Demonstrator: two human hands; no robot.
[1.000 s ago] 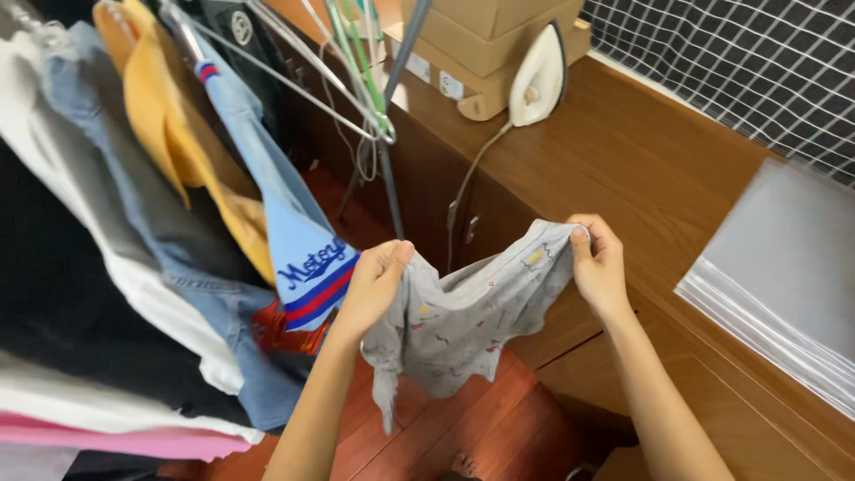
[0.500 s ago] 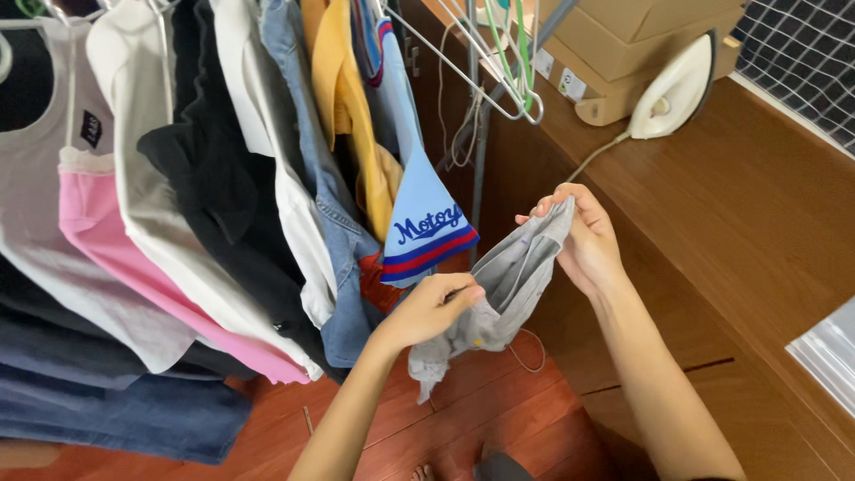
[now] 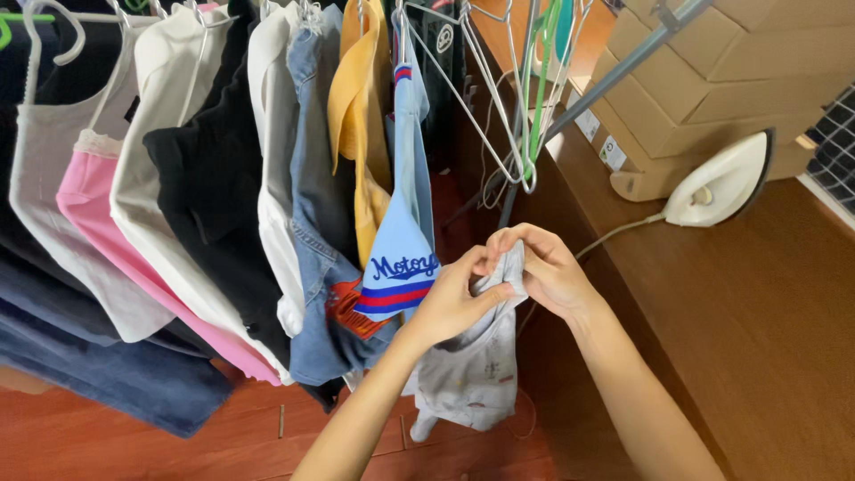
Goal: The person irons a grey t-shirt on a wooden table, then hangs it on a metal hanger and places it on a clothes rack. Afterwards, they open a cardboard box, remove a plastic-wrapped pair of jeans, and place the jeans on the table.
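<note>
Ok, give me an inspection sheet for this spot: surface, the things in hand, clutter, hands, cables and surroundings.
Surface: brown wooden counter on the right, red-brown wood floor below.
Things in hand: small grey garment, bunched at the top, the rest hanging down.
Clutter: white iron standing on its heel on the counter; cardboard boxes stacked behind it.
Hands: left hand and right hand both pinch the garment's top edge, close together.
Cables: iron cord runs from the iron across the counter towards the hands.
Surroundings: clothes rack on the left, full of hung clothes; empty wire hangers near its metal pole.
</note>
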